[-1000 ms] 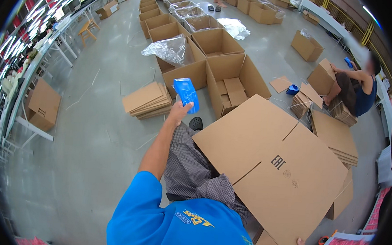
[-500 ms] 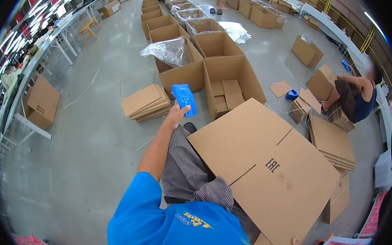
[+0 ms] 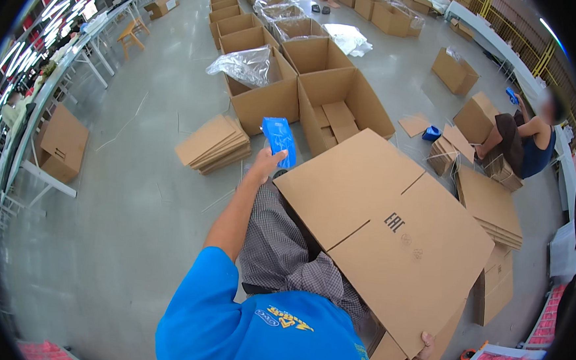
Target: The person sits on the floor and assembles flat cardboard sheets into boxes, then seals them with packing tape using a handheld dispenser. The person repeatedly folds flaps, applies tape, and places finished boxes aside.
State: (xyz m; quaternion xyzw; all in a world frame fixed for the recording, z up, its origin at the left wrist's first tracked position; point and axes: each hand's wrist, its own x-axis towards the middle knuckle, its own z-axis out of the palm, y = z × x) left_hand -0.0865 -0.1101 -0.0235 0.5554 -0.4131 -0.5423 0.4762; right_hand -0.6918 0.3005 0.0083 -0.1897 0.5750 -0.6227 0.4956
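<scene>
Down on the grey concrete floor (image 3: pixel 120 236), a person in a blue shirt is sitting with a big flattened cardboard box (image 3: pixel 390 232) lying across the lap. Their left hand (image 3: pixel 267 164) is reaching out ahead, fingers closed around the lower end of a blue plastic packet (image 3: pixel 279 140), which is standing upright in the air just before an open carton (image 3: pixel 345 107) with loose cardboard inserts lying in its bottom. Their right hand (image 3: pixel 426 343) is gripping the near corner of the flattened box, fingertips curling over its edge. Just left of the raised packet, a stack of flat cardboard sheets (image 3: pixel 214 144) is resting on the floor. Beyond it, another open carton (image 3: pixel 261 86) is holding a crumpled clear plastic liner (image 3: pixel 245 64). Over to the right, well apart, another person (image 3: pixel 524 138) is sitting among more folded cartons.
</scene>
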